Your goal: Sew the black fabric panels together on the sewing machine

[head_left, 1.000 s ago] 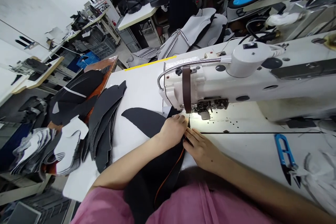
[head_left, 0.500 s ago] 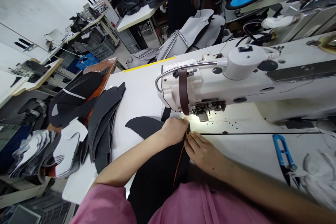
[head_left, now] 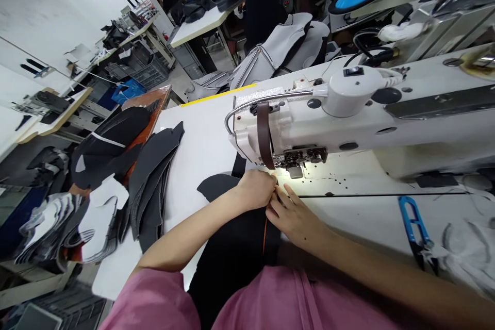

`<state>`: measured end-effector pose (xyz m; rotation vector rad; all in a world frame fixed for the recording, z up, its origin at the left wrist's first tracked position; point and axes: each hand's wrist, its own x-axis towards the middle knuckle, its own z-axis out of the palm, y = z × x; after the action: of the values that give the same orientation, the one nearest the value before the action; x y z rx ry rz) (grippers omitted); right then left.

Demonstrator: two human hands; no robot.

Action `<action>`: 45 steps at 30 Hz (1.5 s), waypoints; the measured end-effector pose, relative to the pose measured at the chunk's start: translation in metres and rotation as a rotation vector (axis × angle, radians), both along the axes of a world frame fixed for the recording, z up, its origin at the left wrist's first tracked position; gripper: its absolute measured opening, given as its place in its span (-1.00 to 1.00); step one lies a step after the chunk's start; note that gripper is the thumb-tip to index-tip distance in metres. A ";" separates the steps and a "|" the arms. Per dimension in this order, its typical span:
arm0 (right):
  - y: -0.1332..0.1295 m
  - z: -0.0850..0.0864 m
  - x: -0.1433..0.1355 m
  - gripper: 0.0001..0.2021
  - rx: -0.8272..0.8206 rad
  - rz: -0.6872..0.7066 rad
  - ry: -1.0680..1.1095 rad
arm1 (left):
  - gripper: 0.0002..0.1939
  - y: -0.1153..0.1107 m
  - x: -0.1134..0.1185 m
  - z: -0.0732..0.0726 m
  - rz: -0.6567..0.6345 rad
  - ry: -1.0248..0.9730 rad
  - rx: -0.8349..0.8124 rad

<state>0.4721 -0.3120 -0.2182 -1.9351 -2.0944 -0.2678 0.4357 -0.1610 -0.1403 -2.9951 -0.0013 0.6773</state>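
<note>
My left hand (head_left: pixel 257 189) is closed, its fingers curled on the black fabric piece (head_left: pixel 232 252) just in front of the sewing machine's (head_left: pixel 309 124) needle area. Close beside it, my right hand (head_left: pixel 294 216) grips the fabric's right edge, with the upper fingers partly extended and the fingertips nearly touching the left hand. An orange cord (head_left: pixel 265 237) runs along the fabric from between my hands down toward my body. The fabric's curved tip (head_left: pixel 216 185) shows left of my left wrist. My hands hide the exact pinch points, and the brown strap (head_left: pixel 264 136) hangs before the needle.
Stacked dark cut pieces (head_left: pixel 154 180) lie on the table's left side, with white-backed pieces (head_left: pixel 102 216) farther left. Blue-handled snips (head_left: pixel 415 224) rest at right beside white scraps (head_left: pixel 460 252). Grey pieces (head_left: pixel 266 56) are piled behind the machine; another person (head_left: pixel 261 0) stands beyond.
The fabric has moved toward the machine and right, showing less of its left tip. My right hand has slid up and left, its fingers spreading more; less orange cord shows.
</note>
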 end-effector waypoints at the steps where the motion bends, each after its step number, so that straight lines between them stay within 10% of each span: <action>1: -0.001 -0.001 0.000 -0.74 0.015 0.015 -0.010 | -0.75 0.000 0.001 0.002 -0.001 0.013 -0.006; 39: 0.012 0.004 0.001 -0.69 -0.034 -0.063 -0.057 | -0.69 0.003 0.000 0.013 0.066 0.190 -0.118; 45: -0.001 0.015 -0.002 -0.74 -0.066 -0.010 0.204 | -0.55 0.003 -0.006 0.016 0.085 0.188 -0.103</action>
<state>0.4703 -0.3125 -0.2029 -1.9200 -1.9852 -0.0029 0.4297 -0.1577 -0.1243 -3.0292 -0.0862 0.9951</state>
